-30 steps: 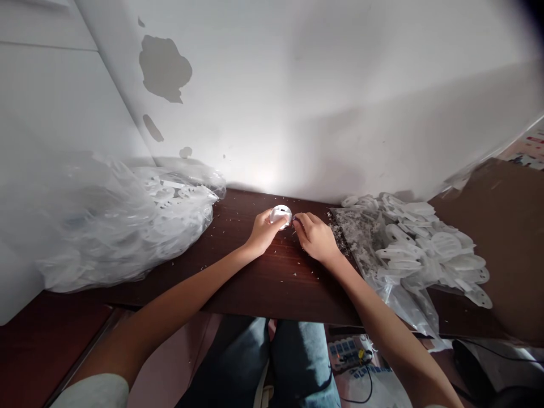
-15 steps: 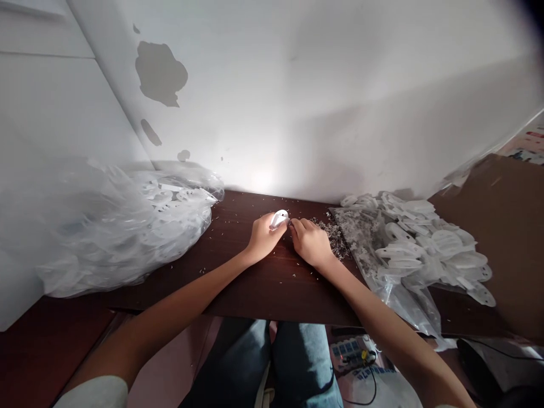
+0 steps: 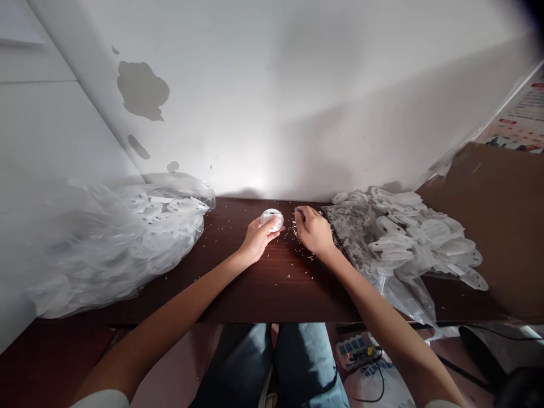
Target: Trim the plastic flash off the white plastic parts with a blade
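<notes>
A round white plastic disc (image 3: pixel 267 215) with small dark slots is held in my left hand (image 3: pixel 254 242), the thumb lying over its face. The disc faces up toward me above the dark brown table (image 3: pixel 255 289). To its right, apart from the disc, my right hand (image 3: pixel 316 233) is closed with the fingers curled inward. A small dark spot shows at its fingertips, but I cannot make out what it is. Tiny pale slivers (image 3: pixel 293 229) lie scattered on the tabletop around both hands.
At the left, a large clear plastic bag (image 3: pixel 119 243) is full of white pieces. On the right, white oval plastic pieces (image 3: pixel 433 238) are heaped beside small translucent bits (image 3: pixel 351 226) on clear plastic. Brown cardboard (image 3: pixel 488 226) stands far right. A power strip (image 3: pixel 357 348) lies below the table.
My hands have moved apart. The disc in my left hand has turned to show its flat face, and my right hand has shifted right. The view has tilted slightly.
</notes>
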{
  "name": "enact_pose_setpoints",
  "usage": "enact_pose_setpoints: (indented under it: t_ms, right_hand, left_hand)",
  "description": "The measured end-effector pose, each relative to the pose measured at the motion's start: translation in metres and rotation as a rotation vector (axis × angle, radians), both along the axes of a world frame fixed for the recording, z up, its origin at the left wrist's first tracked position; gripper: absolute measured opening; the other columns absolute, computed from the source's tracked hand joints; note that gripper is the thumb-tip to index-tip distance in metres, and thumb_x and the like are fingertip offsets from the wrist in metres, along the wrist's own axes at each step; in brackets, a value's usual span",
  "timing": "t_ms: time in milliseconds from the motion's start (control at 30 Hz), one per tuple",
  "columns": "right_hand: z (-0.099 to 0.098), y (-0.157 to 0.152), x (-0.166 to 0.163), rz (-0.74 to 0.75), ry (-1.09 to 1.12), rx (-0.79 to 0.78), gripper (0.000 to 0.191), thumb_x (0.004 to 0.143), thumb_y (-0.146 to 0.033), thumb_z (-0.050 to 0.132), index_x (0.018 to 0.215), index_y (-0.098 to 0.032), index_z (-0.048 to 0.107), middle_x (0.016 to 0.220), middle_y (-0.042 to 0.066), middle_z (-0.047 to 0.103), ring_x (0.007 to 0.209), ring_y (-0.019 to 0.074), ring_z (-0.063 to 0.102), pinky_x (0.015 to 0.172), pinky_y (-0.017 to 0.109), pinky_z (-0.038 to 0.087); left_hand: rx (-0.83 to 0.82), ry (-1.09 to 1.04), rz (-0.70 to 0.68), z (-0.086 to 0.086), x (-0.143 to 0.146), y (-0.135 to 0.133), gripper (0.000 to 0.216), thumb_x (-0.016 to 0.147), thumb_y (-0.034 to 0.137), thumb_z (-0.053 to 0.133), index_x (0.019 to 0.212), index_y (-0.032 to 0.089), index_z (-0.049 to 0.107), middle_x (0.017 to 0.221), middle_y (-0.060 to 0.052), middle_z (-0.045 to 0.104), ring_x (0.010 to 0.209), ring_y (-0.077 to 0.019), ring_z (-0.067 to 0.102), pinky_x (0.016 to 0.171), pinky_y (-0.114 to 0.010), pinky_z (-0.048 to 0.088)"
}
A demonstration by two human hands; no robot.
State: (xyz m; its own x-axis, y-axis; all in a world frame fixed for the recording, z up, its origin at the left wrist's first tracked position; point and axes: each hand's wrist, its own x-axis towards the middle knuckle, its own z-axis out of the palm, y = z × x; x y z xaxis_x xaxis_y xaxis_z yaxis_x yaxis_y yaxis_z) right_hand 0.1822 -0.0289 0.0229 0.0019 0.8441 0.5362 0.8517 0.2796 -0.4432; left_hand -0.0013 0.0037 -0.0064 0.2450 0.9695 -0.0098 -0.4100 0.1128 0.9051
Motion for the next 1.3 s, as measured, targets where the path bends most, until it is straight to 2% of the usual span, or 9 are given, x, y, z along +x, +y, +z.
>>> enact_pose_setpoints:
  t_ms: [200,333,433,533,633,800,967,1100,1300]
  right_hand:
    - [0.005,0.024,0.043,-0.068,0.291,-0.052,0.039,0.103,-0.046,0.047,0.108,-0.016,0.072,0.097,0.012,0.076,0.088,0.0249,0.066,0.083,0.033,0.048]
    - [0.012,0.034,0.067,0.023,0.430,-0.165,0.040,0.096,-0.050,0.051,0.095,-0.016,0.070,0.085,0.006,0.071,0.079,0.0203,0.059,0.073,0.029,0.045]
    - [0.014,0.035,0.079,0.085,0.319,-0.280,0.032,0.090,-0.047,0.058,0.083,-0.017,0.067,0.077,0.002,0.066,0.073,0.0180,0.055,0.068,0.028,0.040]
    - [0.011,0.035,0.084,0.047,0.067,-0.372,0.022,0.088,-0.034,0.059,0.073,-0.018,0.063,0.070,0.002,0.064,0.068,0.0167,0.052,0.065,0.028,0.035]
    - [0.007,0.036,0.082,0.053,-0.082,-0.418,0.020,0.089,-0.028,0.059,0.073,-0.018,0.066,0.073,0.003,0.068,0.069,0.0168,0.055,0.064,0.028,0.034]
    - [0.007,0.035,0.079,0.151,-0.095,-0.475,0.010,0.086,-0.024,0.065,0.084,-0.019,0.073,0.090,0.004,0.076,0.079,0.0173,0.063,0.068,0.026,0.038]
    - [0.008,0.031,0.070,0.044,-0.150,-0.529,0.021,0.089,-0.038,0.069,0.079,-0.019,0.071,0.083,0.006,0.075,0.075,0.0191,0.064,0.063,0.027,0.037]
    - [0.005,0.028,0.059,0.015,-0.164,-0.503,0.014,0.087,-0.028,0.071,0.077,-0.019,0.069,0.082,0.006,0.075,0.075,0.0191,0.064,0.063,0.027,0.036]
    - [0.001,0.028,0.060,0.006,-0.100,-0.424,0.013,0.090,-0.025,0.063,0.082,-0.018,0.069,0.087,0.007,0.075,0.080,0.0193,0.065,0.068,0.026,0.039]
  left_hand:
    - [-0.026,0.018,0.032,0.000,-0.005,0.003,0.050,0.067,0.037,0.093,0.108,0.021,0.068,0.109,-0.007,0.075,0.091,-0.0186,0.074,0.089,-0.035,0.056]
    - [-0.031,0.002,0.085,0.002,-0.005,0.007,0.052,0.067,0.032,0.091,0.109,0.024,0.062,0.107,-0.004,0.074,0.091,-0.0194,0.075,0.091,-0.040,0.058]
    - [0.003,0.024,0.056,0.003,-0.005,0.006,0.052,0.069,0.030,0.090,0.111,0.025,0.060,0.108,-0.003,0.074,0.092,-0.0192,0.076,0.090,-0.039,0.059]
    - [0.048,0.090,-0.009,0.003,-0.004,0.002,0.058,0.071,0.034,0.092,0.118,0.022,0.061,0.113,-0.007,0.075,0.093,-0.0210,0.077,0.088,-0.038,0.060]
    - [0.095,0.161,-0.022,0.001,-0.003,-0.004,0.062,0.071,0.039,0.094,0.121,0.018,0.063,0.112,-0.010,0.075,0.092,-0.0234,0.078,0.081,-0.034,0.060]
    - [0.114,0.171,0.024,-0.003,-0.001,-0.005,0.064,0.071,0.041,0.094,0.122,0.017,0.064,0.112,-0.011,0.075,0.092,-0.0231,0.078,0.078,-0.032,0.060]
    - [0.133,0.179,-0.005,-0.006,-0.002,-0.002,0.057,0.074,0.043,0.091,0.118,0.018,0.066,0.113,-0.011,0.076,0.096,-0.0235,0.078,0.082,-0.033,0.060]
    - [0.168,0.195,-0.018,-0.010,-0.002,0.000,0.049,0.078,0.042,0.086,0.117,0.020,0.067,0.117,-0.011,0.075,0.101,-0.0245,0.077,0.088,-0.036,0.060]
    - [0.458,0.470,0.079,-0.008,-0.007,-0.003,0.029,0.088,0.027,0.072,0.116,0.022,0.069,0.116,-0.009,0.074,0.107,-0.0245,0.072,0.096,-0.040,0.056]
